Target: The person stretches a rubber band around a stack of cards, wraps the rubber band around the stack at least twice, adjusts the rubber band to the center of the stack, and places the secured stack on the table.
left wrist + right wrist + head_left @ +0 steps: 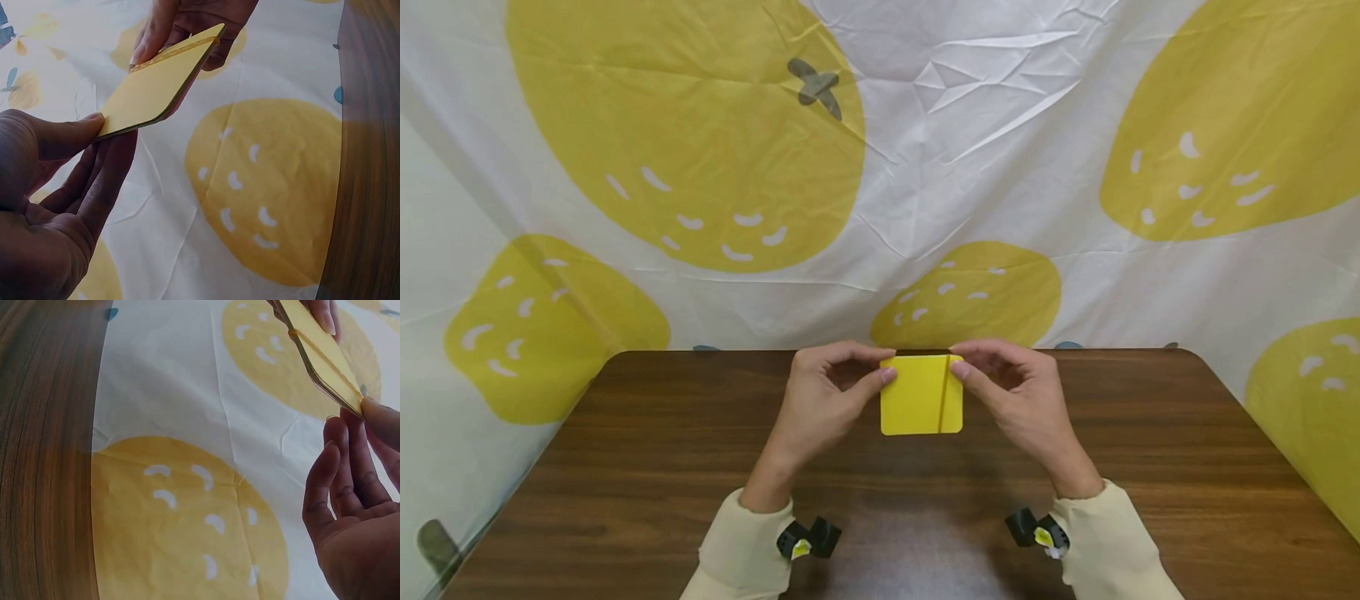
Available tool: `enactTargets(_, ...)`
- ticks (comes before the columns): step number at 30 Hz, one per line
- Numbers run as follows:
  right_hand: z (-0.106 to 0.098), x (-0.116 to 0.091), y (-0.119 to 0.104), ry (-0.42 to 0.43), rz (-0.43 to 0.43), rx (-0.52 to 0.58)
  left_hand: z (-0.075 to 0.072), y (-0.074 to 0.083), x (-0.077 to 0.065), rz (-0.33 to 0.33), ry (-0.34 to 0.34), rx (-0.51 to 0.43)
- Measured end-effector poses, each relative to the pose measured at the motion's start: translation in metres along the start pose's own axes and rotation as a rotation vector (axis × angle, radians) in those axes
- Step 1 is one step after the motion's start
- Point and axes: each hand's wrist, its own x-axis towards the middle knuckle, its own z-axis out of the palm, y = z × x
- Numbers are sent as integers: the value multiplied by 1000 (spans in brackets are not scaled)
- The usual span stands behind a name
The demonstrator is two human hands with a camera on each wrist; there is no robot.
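A small square yellow notebook (912, 396) with rounded corners is held up above the table, its cover toward the head camera. A yellow elastic band (943, 396) runs down the cover near its right edge. My left hand (823, 400) pinches the upper left corner between thumb and fingers. At the upper right corner, my right hand (1022, 400) pinches it the same way, the thumb by the band. Both wrist views show the notebook (159, 84) edge-on as a thin closed block, with the band (328, 359) stretched across it.
The dark wooden table (625, 467) spreads beneath both hands. A white cloth (910, 183) printed with large yellow fruit hangs behind it and at its sides. Small black wrist cameras (808, 537) sit at the cream sleeves (741, 550).
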Motion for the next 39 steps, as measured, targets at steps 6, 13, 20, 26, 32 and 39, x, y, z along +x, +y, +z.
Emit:
enactTargets(6,0,0,1,22,-11,10,-1,0,0,3,3,9)
enactTargets(13,0,0,2,42,-31,-11,-1,-1,-1,22,4,21)
enactTargets(20,0,0,0,24,-13,-18,0,0,-1,36,1,5)
enactTargets(26,-2,-1,-1,-24,-2,-5,0,2,-2,62,-20,26)
enactTargets(32,-3,-1,-2,-73,-53,30,2,2,-2,140,-23,57)
enactTargets(39,-2,-1,-3,-72,-131,-10,4,3,-1,268,1,108)
